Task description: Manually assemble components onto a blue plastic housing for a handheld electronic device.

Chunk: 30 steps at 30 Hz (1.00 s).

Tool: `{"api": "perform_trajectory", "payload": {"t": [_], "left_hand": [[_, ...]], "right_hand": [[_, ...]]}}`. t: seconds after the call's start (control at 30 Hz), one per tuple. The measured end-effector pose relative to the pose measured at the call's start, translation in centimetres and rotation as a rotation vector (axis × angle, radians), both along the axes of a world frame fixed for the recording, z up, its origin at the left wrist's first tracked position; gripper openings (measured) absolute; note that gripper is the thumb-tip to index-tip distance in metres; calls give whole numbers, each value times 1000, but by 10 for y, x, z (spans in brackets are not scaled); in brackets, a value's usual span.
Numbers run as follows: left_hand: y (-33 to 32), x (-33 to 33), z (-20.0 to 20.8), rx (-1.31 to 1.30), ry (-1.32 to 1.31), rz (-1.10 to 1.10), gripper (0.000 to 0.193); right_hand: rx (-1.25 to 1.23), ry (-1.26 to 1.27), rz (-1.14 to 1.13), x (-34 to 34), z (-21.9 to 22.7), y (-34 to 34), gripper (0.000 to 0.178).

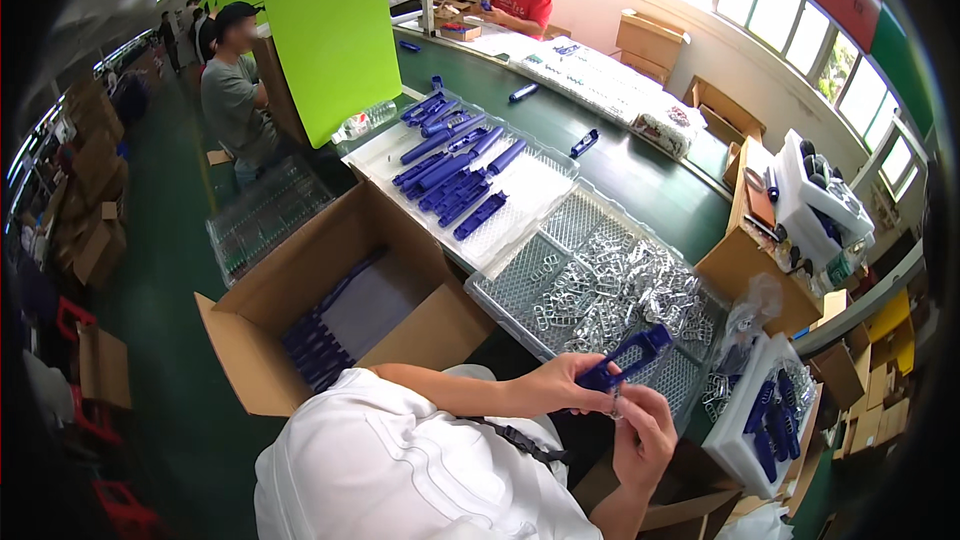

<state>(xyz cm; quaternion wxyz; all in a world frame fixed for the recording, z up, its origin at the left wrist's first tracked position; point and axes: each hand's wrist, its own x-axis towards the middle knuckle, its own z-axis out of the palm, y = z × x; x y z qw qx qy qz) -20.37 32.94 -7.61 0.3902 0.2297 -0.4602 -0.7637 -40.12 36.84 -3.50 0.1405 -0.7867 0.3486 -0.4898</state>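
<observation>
My left hand (pixel 565 385) is closed round one end of a dark blue plastic housing (pixel 652 340), long and hollow with an opening along its length. The housing is tilted, its far end up and to the right. My right hand (pixel 642 430) pinches at its near end, where a small silvery metal piece (pixel 615 406) shows between the fingertips; its exact shape is hard to see. Just beyond both hands lies a clear plastic tray (pixel 508 298) with a heap of bent metal clips (pixel 610 285). More blue housings (pixel 455 180) are spread on a white tray (pixel 540 185).
An open cardboard box (pixel 240 345) with blue housings inside stands at my left. On the right, a white foam box (pixel 735 430) holds housings and metal parts. A green conveyor belt (pixel 560 120) runs past the trays. A person in red (pixel 520 2) sits across it.
</observation>
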Motion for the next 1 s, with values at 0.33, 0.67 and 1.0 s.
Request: {"api": "perform_trajectory", "payload": {"t": [0.33, 0.67, 1.0], "left_hand": [[13, -9, -16, -459, -99, 516, 41], [-25, 21, -20, 75, 76, 44, 42], [-53, 7, -51, 49, 73, -78, 40]], "right_hand": [[291, -407, -58, 14, -19, -14, 20], [136, -546, -165, 3, 8, -51, 21], [96, -56, -452, 27, -2, -70, 20]]}}
